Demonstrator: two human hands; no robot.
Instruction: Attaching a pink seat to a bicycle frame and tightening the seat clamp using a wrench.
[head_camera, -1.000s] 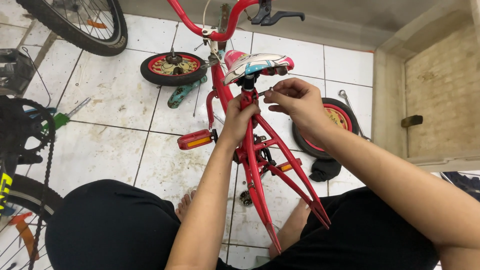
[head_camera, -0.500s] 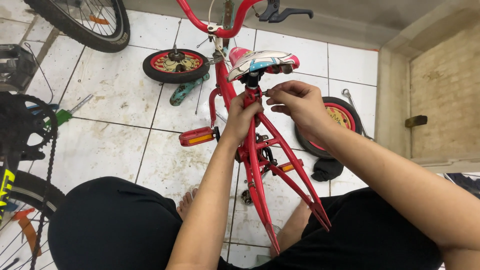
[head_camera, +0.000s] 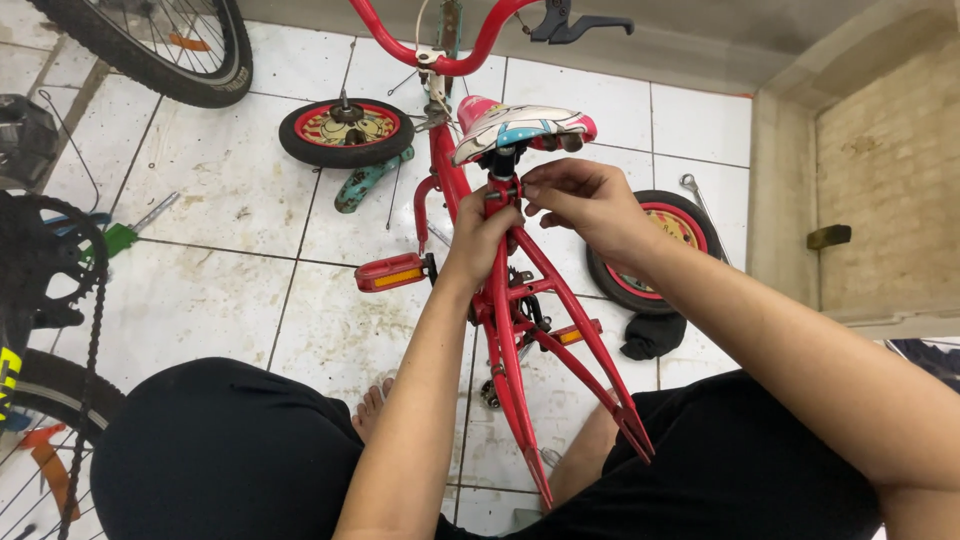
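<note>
Head view: both hands meet at the seat clamp (head_camera: 503, 188) of a small red bike frame (head_camera: 520, 330), just under the saddle (head_camera: 520, 125). The left hand (head_camera: 482, 235) is closed around the frame's seat tube right below the clamp. The right hand (head_camera: 585, 200) is curled, fingertips pinched on the clamp's bolt end; whether it holds a small part I cannot tell. To do this well, it seems best that the left hand keeps the frame from twisting while the right turns squarely on the bolt, so the threads do not cross and the saddle stays in line with the frame.

The clamp sits between the two hands, touching both, well above the pedal (head_camera: 392, 272). Two loose wheels (head_camera: 346, 130) lie on the tiled floor (head_camera: 200, 290), one beyond the frame, the other at its right by a wrench (head_camera: 700, 195), towards the floor's far edge.
</note>
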